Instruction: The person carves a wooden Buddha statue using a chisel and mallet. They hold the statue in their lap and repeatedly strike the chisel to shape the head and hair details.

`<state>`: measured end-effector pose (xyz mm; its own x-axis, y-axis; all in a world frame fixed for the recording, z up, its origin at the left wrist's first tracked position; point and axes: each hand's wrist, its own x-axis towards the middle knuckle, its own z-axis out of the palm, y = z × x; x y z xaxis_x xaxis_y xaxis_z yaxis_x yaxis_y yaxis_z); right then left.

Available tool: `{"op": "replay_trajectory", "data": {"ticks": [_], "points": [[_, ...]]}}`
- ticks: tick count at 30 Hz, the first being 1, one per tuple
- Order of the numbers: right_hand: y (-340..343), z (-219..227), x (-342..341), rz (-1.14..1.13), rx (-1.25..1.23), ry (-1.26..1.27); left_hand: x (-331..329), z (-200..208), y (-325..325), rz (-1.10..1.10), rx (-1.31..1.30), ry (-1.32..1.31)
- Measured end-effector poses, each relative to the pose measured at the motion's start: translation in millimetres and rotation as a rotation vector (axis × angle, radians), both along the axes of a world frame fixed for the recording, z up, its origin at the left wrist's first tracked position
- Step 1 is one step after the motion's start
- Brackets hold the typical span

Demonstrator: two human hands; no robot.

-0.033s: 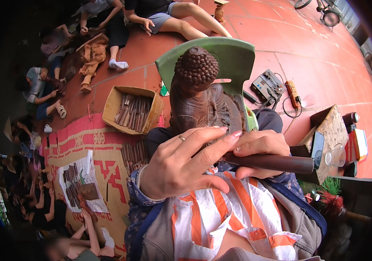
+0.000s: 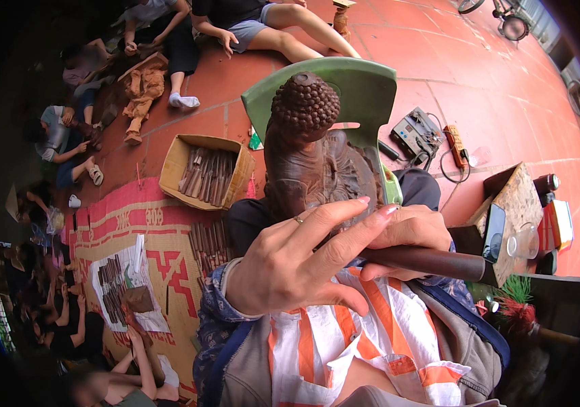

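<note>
A dark wooden statue [image 2: 286,169] of a seated figure with knobbed hair leans against a green plastic chair [image 2: 364,88] right before me. My right hand [image 2: 412,229] is closed round the thick brown handle of a carving chisel [image 2: 432,260], which points off to the right. The chisel's working end is hidden behind my fingers. My left hand [image 2: 296,254], with a ring on one finger, lies over the statue's lower front. Its fingers are stretched out, and their tips come close to my right hand.
Left of the statue, a cardboard box [image 2: 167,166] holds several chisels; more lie on the patterned mat [image 2: 174,271]. To the right are a grey electrical unit [image 2: 415,132], an orange power strip [image 2: 456,146] and a wooden box [image 2: 520,193] with a phone [image 2: 494,232]. Other people sit at left.
Both hands and the chisel have shifted slightly; the left hand has moved a little to the right, its fingers a bit more spread. The statue stays in place.
</note>
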<state>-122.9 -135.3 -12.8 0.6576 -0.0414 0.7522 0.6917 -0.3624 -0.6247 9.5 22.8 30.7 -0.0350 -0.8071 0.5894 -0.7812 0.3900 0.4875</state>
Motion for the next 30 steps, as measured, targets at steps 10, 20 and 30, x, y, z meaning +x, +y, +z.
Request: {"op": "replay_trajectory", "data": {"ticks": [10, 20, 30], "points": [[-6, -42, -35, -0.589, -0.005, -0.046, -18, -3, -25, -0.071, -0.094, -0.306], [-10, -161, -71, -0.763, -0.255, 1.008, -25, 7, -47, -0.308, -0.189, -0.273], [-30, -179, -67, -0.764, -0.277, 1.005, -26, 13, -32, -0.335, -0.174, -0.282]]}}
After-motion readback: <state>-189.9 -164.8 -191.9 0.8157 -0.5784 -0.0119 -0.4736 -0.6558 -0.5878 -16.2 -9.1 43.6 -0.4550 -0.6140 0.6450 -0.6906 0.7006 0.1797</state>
